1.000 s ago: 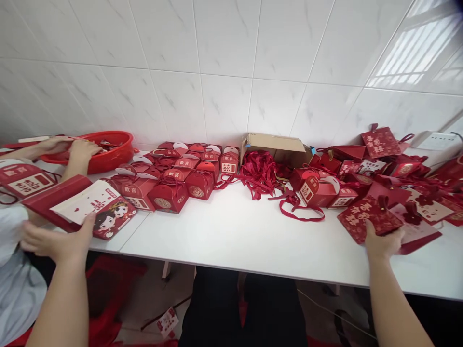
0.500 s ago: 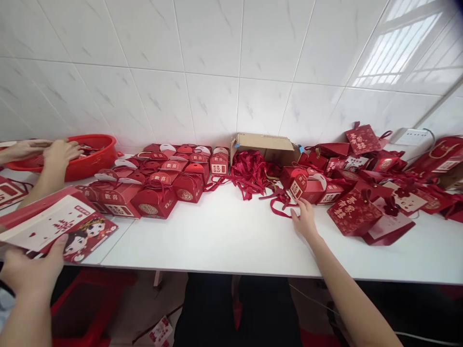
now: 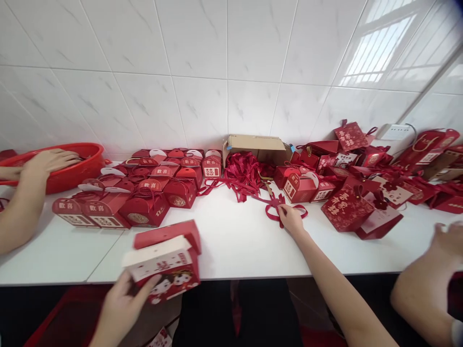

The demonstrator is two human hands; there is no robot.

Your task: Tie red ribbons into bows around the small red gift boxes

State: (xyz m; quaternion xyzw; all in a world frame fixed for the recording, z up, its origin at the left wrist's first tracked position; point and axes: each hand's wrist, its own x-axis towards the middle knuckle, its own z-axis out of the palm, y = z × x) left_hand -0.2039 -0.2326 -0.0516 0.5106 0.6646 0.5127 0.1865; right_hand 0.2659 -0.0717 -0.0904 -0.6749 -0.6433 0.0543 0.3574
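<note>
Near the table's front edge, my left hand [image 3: 125, 301] is closed on a red and white gift box [image 3: 173, 270] printed with a cartoon couple. The box is tilted, and its far side is hidden. My right hand [image 3: 292, 220] pinches a dark red ribbon [image 3: 272, 212] that lies looped on the white table. Just beyond that hand a heap of red ribbons [image 3: 244, 176] spills from a cardboard box [image 3: 256, 142]. Small red candy boxes [image 3: 294, 185] with gold lettering stand past my right fingers.
Rows of closed red candy boxes [image 3: 144, 205] fill the left back of the white table [image 3: 231, 241]. Bag-shaped red boxes [image 3: 345, 207] crowd the right. A person's arm [image 3: 31, 193] reaches into a red basin [image 3: 83, 166]; another person's arm [image 3: 421, 279] is at right. A power strip [image 3: 394, 131] sits by the wall.
My left hand has brought the gift box from the far left toward the middle. My right hand has shifted slightly left and now pinches the ribbon. Another person's arm has appeared at right.
</note>
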